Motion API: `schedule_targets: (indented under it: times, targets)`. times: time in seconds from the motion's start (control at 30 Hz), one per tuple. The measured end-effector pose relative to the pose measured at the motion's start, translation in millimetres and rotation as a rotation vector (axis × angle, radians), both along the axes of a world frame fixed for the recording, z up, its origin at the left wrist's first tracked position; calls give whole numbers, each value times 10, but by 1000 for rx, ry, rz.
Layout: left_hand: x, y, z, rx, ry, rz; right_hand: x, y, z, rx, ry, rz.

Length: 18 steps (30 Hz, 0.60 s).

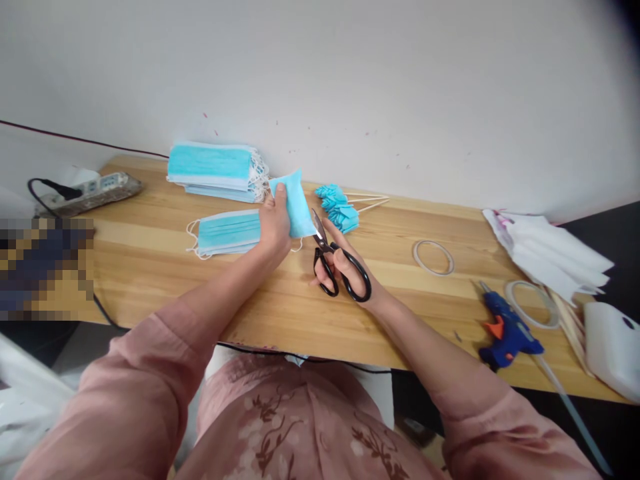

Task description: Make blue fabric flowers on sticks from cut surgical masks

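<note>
My left hand [277, 217] grips a folded piece of light blue mask fabric [299, 205], thumb on top, raised above the table. In my right hand [345, 263] are black-handled scissors [324, 244], their blades parted at the lower right corner of the fabric. Whether the blades touch it I cannot tell. Below and left of my left hand lies a blue face mask [227, 232] with white ear loops, partly hidden by that hand. Just beyond the scissors are blue folded flowers [339, 208] on thin wooden sticks [369, 199].
A stack of blue masks [210, 162] sits against the wall. At the left is a power strip [107, 187] with a black plug. To the right lie a tape ring [433, 258], a blue glue gun [507, 327], another tape roll [533, 303], white bags [550, 250] and a white container [613, 347].
</note>
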State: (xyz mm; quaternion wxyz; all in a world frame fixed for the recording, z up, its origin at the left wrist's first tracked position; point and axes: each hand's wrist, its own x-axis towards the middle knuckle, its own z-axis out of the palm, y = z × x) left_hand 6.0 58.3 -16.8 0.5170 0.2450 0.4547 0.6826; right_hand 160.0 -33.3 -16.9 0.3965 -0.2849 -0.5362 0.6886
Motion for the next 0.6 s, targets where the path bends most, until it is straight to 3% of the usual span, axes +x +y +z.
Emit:
schedule_targets:
  times: [0.1,0.27,0.6]
  targets:
    - [40,-33,2,17,47,40,-3,3,-14,-8,6,0]
    - [88,-64,-40,-6,66,2,-10,18,-60,18,34,-22]
    - [-15,30,-61,3,-3,2,40,18,-103,39,28,-12]
